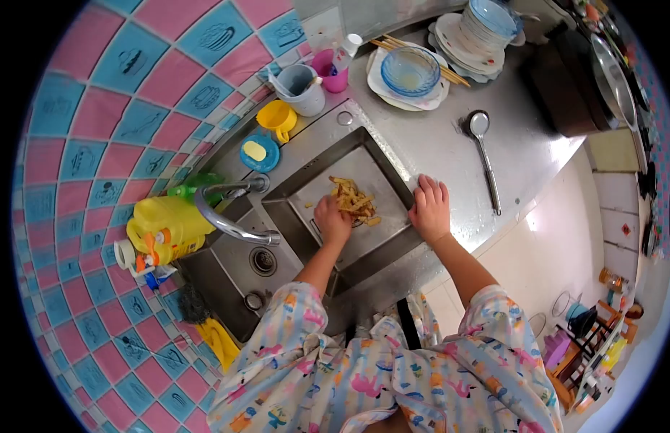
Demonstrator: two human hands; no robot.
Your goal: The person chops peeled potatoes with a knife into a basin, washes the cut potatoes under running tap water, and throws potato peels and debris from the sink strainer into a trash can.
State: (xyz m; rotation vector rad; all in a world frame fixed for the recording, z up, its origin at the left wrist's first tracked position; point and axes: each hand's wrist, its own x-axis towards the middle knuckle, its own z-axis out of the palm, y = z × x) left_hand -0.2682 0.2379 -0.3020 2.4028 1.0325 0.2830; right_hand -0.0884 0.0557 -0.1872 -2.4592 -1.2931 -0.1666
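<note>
A loose heap of yellow-brown food strips (358, 201) lies on the floor of the right-hand sink basin (382, 162), with a few bits apart from it. My left hand (334, 221) reaches down into this basin at the heap's left edge. Its fingers are curled in against the strips, and their tips are partly hidden. On the basin's right rim rests my right hand (430, 211), fingers stretched out on the metal and holding nothing. The chrome faucet (237, 224) arches over the left side, its spout near the divider between the basins.
A ladle (485, 159) lies on the steel counter to the right. Behind stand a blue glass bowl (410, 71) on plates, chopsticks and stacked dishes (468, 43). Left of the basins are a yellow jug (169, 227), a yellow cup (277, 117) and a yellow cloth (218, 343).
</note>
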